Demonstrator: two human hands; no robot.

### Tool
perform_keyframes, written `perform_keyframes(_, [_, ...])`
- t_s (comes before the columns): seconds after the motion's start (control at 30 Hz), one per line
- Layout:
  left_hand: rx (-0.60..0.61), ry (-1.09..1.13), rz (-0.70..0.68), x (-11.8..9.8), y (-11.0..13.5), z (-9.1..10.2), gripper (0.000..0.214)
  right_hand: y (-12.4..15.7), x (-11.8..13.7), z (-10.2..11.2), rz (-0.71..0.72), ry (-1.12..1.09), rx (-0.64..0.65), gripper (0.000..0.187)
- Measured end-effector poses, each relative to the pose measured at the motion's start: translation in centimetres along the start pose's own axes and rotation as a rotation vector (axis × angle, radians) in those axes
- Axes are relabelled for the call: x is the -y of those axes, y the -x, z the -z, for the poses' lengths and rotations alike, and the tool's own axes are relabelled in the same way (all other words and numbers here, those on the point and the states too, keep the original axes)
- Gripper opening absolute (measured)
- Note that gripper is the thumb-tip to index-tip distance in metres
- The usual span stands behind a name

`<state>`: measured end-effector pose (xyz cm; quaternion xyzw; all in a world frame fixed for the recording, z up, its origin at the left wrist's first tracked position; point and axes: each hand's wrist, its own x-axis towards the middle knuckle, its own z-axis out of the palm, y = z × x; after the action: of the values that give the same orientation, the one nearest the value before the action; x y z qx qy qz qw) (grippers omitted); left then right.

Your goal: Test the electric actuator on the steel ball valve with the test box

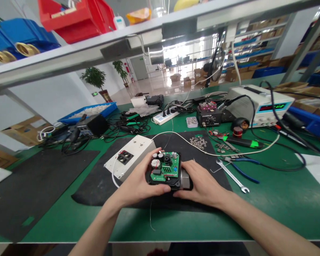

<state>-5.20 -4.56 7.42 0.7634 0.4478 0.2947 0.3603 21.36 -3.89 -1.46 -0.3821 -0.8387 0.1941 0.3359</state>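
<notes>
Between my hands is a black housing with a green circuit board facing up, its capacitors and other parts showing. My left hand is wrapped round its left side, thumb along the front edge. A metal cylindrical part juts from the right side, and my right hand grips it there. Fingers behind the housing are partly hidden. Just behind my left hand, a pale grey box with a socket-like opening and a white cable lies on the black mat.
At right lie a wrench, blue-handled pliers, a hex key and small metal nuts. Farther back stand a power supply, a soldering station and a power strip. A shelf with bins crosses overhead.
</notes>
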Motion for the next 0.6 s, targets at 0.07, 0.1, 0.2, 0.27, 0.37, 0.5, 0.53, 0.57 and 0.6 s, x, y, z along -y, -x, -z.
perform_keyframes(0.07, [0.0,0.025,0.026,0.1,-0.7,-0.3,0.107,-0.1,-0.1,0.0,0.0,-0.003,-0.003,0.075])
perform_keyframes(0.1, [-0.006,0.009,0.032,0.1,-1.0,-0.3,0.105,-0.2,-0.1,0.0,-0.001,-0.007,-0.003,0.072])
perform_keyframes(0.2, [-0.045,-0.047,0.013,0.6,-2.0,0.9,0.108,-0.2,-0.3,-0.2,-0.021,-0.033,-0.002,0.064])
perform_keyframes(0.27, [-0.136,-0.006,-0.012,0.8,-2.3,2.6,0.103,-0.3,-0.6,-0.3,-0.043,-0.048,-0.006,0.062])
perform_keyframes(0.37, [-0.408,-0.016,0.011,0.3,-2.0,5.2,0.072,-0.3,-1.0,-0.6,-0.051,-0.047,-0.013,0.06])
perform_keyframes(0.5, [-0.426,-0.246,-0.089,-2.7,-1.6,5.5,0.036,-0.4,-1.2,-0.9,-0.026,-0.036,-0.039,0.059])
perform_keyframes(0.53, [-0.391,-0.293,-0.154,-3.6,-1.7,5.1,0.029,-0.3,-1.2,-1.0,-0.022,-0.033,-0.047,0.059])
perform_keyframes(0.57, [-0.35,-0.341,-0.216,-4.5,-2.1,4.6,0.024,-0.3,-1.1,-1.0,-0.019,-0.03,-0.053,0.058])
perform_keyframes(0.6, [-0.311,-0.39,-0.268,-5.4,-2.5,4.2,0.022,-0.3,-1.0,-1.0,-0.014,-0.026,-0.059,0.058])
